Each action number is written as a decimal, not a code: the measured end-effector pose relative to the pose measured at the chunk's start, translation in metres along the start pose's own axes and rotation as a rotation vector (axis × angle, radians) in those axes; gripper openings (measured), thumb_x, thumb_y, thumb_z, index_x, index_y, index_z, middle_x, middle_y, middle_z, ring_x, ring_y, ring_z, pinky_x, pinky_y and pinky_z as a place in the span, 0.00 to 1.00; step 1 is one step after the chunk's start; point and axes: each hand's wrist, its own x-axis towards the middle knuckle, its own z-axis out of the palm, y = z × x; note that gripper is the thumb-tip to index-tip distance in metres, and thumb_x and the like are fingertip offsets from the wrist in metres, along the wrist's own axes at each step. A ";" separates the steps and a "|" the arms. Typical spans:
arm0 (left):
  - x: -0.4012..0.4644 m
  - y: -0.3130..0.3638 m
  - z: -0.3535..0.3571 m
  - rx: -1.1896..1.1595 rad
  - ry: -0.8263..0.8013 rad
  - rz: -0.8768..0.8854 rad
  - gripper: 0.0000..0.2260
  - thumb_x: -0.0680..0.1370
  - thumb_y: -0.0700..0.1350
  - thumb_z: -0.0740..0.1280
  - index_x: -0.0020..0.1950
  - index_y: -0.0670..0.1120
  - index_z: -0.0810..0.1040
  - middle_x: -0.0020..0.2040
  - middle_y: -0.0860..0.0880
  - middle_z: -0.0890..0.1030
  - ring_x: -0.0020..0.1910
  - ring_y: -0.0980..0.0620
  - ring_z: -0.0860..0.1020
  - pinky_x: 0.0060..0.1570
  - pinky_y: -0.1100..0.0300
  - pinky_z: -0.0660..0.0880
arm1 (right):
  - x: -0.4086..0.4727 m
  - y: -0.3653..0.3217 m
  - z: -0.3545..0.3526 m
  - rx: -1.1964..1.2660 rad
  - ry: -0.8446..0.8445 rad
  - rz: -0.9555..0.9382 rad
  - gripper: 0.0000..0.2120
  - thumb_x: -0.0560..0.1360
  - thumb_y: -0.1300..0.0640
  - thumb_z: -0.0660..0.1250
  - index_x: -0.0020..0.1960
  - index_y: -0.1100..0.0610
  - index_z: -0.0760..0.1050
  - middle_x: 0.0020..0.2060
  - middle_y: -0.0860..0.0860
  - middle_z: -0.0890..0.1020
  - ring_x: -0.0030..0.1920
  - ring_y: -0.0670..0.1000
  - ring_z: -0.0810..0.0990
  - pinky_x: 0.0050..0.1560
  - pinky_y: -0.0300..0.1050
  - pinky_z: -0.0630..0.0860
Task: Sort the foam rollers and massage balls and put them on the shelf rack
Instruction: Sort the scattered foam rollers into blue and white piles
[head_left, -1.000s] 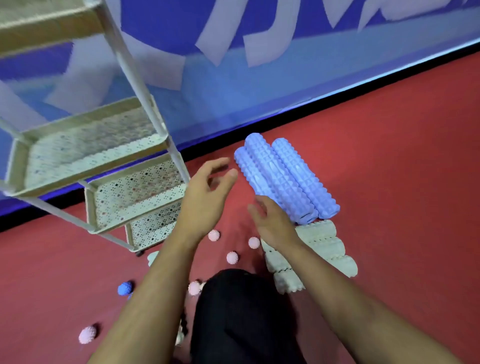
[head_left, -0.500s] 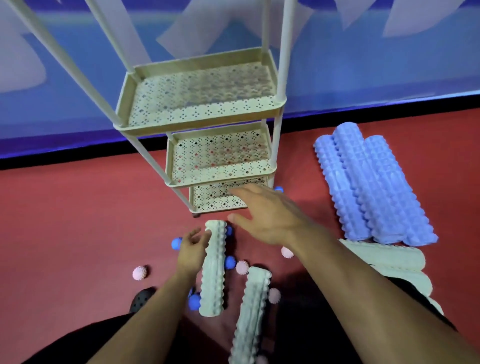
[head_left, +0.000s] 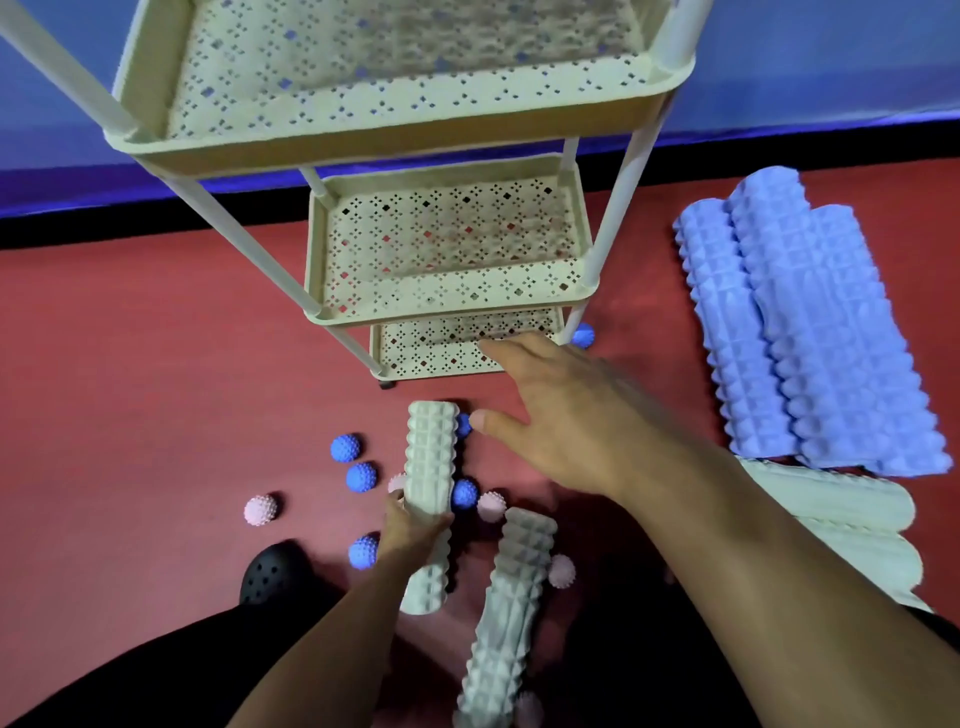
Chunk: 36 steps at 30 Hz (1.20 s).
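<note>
A cream shelf rack (head_left: 395, 140) with three perforated trays stands ahead of me on the red floor. My left hand (head_left: 413, 530) is wrapped around the middle of a pale green foam roller (head_left: 430, 457) lying on the floor. My right hand (head_left: 561, 415) hovers open above the floor, just in front of the lowest tray (head_left: 441, 358). A second pale green roller (head_left: 511, 608) lies to the right of the held one. Spiky blue balls (head_left: 345, 448) and pink balls (head_left: 261, 510) are scattered around both rollers.
Three blue foam rollers (head_left: 810, 322) lie side by side on the right, with more pale green rollers (head_left: 841, 514) below them. A black shoe (head_left: 272, 571) sits at lower left. A blue wall (head_left: 831, 67) runs behind the rack.
My view has swung from the blue rollers to the rack and closed in. My left hand slid down the pale green roller and closed on its middle. My right hand stays spread near the lowest tray.
</note>
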 end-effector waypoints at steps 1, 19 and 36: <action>0.003 -0.002 0.000 0.012 0.000 0.011 0.33 0.68 0.46 0.80 0.68 0.46 0.68 0.59 0.45 0.79 0.57 0.43 0.81 0.53 0.54 0.78 | 0.002 0.000 0.000 -0.001 0.004 -0.005 0.33 0.80 0.36 0.58 0.80 0.45 0.53 0.76 0.44 0.63 0.73 0.52 0.68 0.71 0.53 0.67; -0.111 0.068 -0.036 -0.249 -0.271 0.287 0.24 0.70 0.52 0.80 0.62 0.46 0.79 0.53 0.48 0.87 0.53 0.47 0.85 0.51 0.53 0.80 | -0.021 -0.004 -0.034 0.107 0.053 0.003 0.25 0.78 0.40 0.64 0.71 0.49 0.68 0.65 0.51 0.75 0.65 0.57 0.75 0.64 0.58 0.74; -0.299 0.207 -0.001 -0.253 -0.507 0.615 0.25 0.82 0.62 0.59 0.64 0.45 0.82 0.56 0.42 0.85 0.54 0.43 0.84 0.60 0.48 0.78 | -0.135 0.064 -0.088 0.792 -0.010 0.338 0.28 0.78 0.30 0.58 0.65 0.51 0.73 0.54 0.50 0.79 0.48 0.56 0.85 0.50 0.51 0.83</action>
